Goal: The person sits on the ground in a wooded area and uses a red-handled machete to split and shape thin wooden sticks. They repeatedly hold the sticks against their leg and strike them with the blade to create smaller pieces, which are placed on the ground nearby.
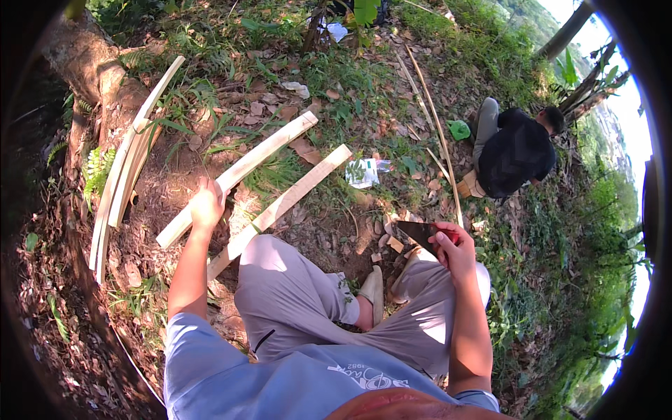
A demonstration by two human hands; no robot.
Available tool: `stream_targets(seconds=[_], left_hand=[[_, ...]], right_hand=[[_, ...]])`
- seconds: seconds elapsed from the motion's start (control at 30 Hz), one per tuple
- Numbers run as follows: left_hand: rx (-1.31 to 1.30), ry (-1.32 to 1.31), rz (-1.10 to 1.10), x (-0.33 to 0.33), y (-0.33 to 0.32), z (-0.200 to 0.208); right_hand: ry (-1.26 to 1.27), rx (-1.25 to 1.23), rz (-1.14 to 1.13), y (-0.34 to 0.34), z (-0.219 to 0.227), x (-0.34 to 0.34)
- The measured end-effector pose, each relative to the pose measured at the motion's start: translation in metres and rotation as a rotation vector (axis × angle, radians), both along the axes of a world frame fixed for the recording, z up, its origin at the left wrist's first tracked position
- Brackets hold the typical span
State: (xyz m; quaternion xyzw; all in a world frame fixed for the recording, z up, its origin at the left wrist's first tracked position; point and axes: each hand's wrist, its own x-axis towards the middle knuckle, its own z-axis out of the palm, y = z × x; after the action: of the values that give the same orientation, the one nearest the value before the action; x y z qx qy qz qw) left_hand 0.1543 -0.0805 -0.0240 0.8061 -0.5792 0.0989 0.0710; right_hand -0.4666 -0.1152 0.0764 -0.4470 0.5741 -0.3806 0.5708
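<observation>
My left hand (207, 203) is closed round the edge of a pale wooden plank (262, 150), which slants up to the right over the ground. Beside it, a second pale plank (301, 185) runs at a similar slant, its lower end next to my left knee. Over my right knee, my right hand (455, 248) grips the red handle of a saw (418, 231). The dark blade points left; I cannot make out its teeth. Small wood offcuts (395, 244) lie on the soil by my shoes, below the blade.
Several long pale strips (122, 178) lie at the left by a tree trunk (77, 59). Thin poles (437, 122) stretch away at the right, near a crouching person in dark clothing (516, 150). A white packet (362, 173) and a green bag (458, 129) rest among leaves and grass.
</observation>
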Motion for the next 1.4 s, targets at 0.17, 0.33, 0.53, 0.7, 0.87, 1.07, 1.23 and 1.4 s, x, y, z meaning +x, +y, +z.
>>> stream_targets(seconds=[0.17, 0.33, 0.53, 0.7, 0.87, 1.07, 1.23, 1.4], left_hand=[[-0.116, 0.22, 0.047, -0.047, 0.09, -0.03], [-0.142, 0.21, 0.072, -0.071, 0.106, -0.071], [-0.081, 0.124, -0.033, -0.063, 0.097, -0.076], [0.039, 0.258, -0.001, -0.069, 0.089, -0.076], [0.133, 0.253, 0.003, -0.071, 0.074, -0.07], [0.217, 0.239, -0.102, -0.068, 0.053, -0.062], [0.234, 0.379, -0.02, -0.078, 0.04, -0.064], [0.29, 0.424, -0.017, -0.086, 0.035, -0.055]], right_hand=[[-0.008, -0.003, -0.006, 0.005, 0.003, -0.005], [-0.035, 0.003, -0.015, 0.008, 0.008, -0.003], [-0.064, -0.004, -0.022, 0.01, 0.012, -0.012], [-0.014, -0.004, -0.008, 0.013, 0.013, -0.02], [0.021, 0.008, -0.022, 0.015, 0.009, -0.023], [0.012, -0.001, -0.009, 0.013, 0.007, -0.022], [0.016, -0.005, 0.017, 0.01, 0.008, -0.02], [0.012, -0.01, 0.005, 0.011, 0.008, -0.023]])
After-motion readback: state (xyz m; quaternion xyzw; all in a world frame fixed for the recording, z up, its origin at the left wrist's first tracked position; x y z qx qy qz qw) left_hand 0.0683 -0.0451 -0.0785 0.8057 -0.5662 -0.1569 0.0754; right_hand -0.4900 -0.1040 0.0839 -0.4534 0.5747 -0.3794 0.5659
